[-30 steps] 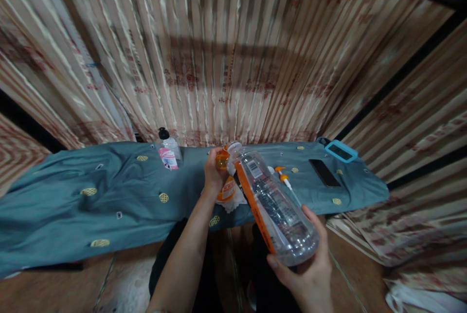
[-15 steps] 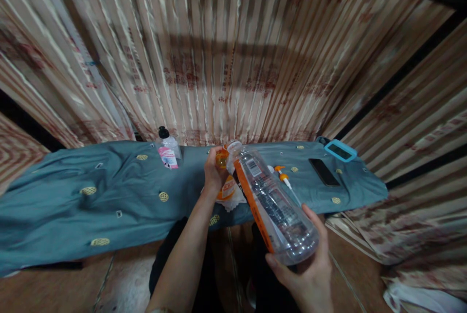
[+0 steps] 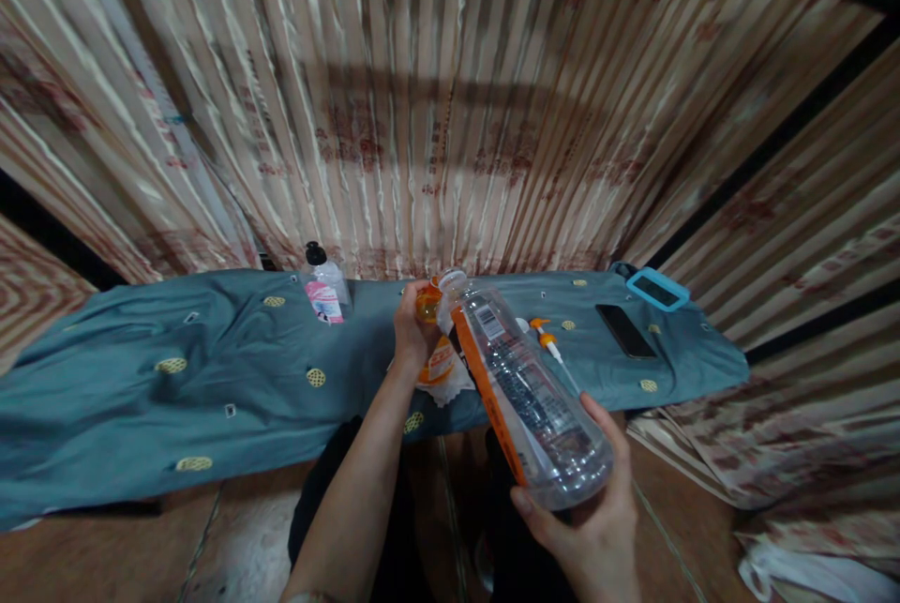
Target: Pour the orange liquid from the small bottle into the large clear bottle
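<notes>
My right hand grips the base of a large clear plastic bottle with an orange label, tilted so its open neck points away and down. My left hand is closed around a small orange bottle standing on the teal cloth. The big bottle's mouth sits right at the top of the small orange bottle. An orange pump nozzle lies on the cloth just right of the bottles.
A small clear bottle with a black cap and pink label stands at the back of the cloth. A dark phone and a teal-cased device lie at the right end. Striped curtains hang behind.
</notes>
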`<move>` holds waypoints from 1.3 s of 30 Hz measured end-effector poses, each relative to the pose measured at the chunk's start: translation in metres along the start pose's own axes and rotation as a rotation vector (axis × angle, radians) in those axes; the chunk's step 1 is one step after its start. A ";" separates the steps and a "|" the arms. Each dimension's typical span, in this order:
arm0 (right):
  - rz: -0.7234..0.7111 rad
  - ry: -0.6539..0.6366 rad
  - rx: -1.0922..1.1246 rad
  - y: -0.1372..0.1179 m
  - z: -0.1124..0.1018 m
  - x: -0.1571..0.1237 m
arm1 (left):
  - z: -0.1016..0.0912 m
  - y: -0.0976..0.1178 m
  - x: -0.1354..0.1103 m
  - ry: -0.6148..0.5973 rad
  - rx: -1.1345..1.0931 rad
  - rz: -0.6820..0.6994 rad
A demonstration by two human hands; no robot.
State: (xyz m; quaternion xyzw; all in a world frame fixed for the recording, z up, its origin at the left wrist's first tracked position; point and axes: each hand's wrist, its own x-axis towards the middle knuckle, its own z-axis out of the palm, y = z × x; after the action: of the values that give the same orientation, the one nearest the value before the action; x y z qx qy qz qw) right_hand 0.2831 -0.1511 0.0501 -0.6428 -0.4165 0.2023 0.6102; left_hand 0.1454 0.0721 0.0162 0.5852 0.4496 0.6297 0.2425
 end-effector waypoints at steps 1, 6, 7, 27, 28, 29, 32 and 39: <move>0.007 -0.001 0.006 0.000 0.000 0.000 | 0.000 0.000 0.000 -0.003 -0.001 0.000; 0.034 -0.021 0.012 0.000 0.000 0.000 | 0.000 -0.002 0.000 -0.012 -0.012 -0.011; 0.024 -0.020 0.007 0.001 -0.001 0.000 | 0.000 -0.002 0.000 -0.009 -0.015 -0.012; 0.045 -0.009 -0.005 -0.003 0.001 -0.001 | 0.002 -0.003 0.001 0.012 -0.029 0.003; 0.051 -0.009 -0.001 -0.003 0.001 -0.001 | 0.002 -0.004 0.001 0.013 -0.032 0.003; 0.059 -0.011 0.002 -0.003 0.001 -0.001 | 0.001 -0.004 0.001 0.012 -0.035 0.003; 0.058 -0.009 0.001 -0.004 0.002 -0.001 | 0.001 -0.004 0.002 0.011 -0.038 0.006; 0.015 -0.003 -0.021 -0.001 0.001 0.000 | 0.000 -0.001 0.001 -0.010 -0.021 -0.007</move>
State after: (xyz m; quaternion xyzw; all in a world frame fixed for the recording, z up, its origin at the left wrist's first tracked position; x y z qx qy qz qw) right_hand 0.2817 -0.1508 0.0511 -0.6520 -0.4145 0.2035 0.6014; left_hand 0.1446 0.0735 0.0158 0.5844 0.4438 0.6305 0.2531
